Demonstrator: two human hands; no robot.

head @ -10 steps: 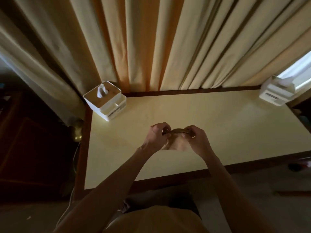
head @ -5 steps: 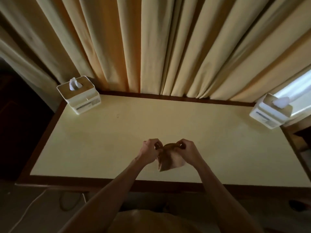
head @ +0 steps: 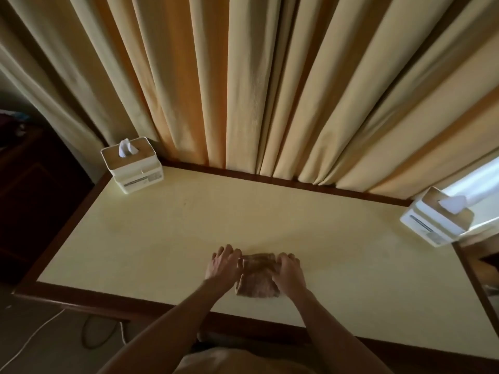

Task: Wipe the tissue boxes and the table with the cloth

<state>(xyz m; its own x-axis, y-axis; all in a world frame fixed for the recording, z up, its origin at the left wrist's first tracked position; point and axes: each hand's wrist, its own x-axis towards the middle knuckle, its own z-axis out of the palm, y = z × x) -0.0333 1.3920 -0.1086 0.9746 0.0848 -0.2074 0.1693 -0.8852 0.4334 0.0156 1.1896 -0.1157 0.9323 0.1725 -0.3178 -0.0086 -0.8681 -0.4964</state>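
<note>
We press the brown cloth (head: 256, 276) flat on the surface (head: 162, 238) near 6 o'clock. Our left hand (head: 222, 264) and right hand (head: 287, 273) lie spread, fingers straight. Tissue boxes stand at 10 o'clock (head: 132, 164) and 3 o'clock (head: 434, 215).

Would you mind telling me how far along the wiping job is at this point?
Early on. Done: nothing shows as wiped. In hand: the brown cloth lies folded on the table near its front edge; the left hand touches its left edge and the right hand rests on its right side. Left: the table surface, the left box and the right box, both in the far corners, apart from the cloth.
</note>
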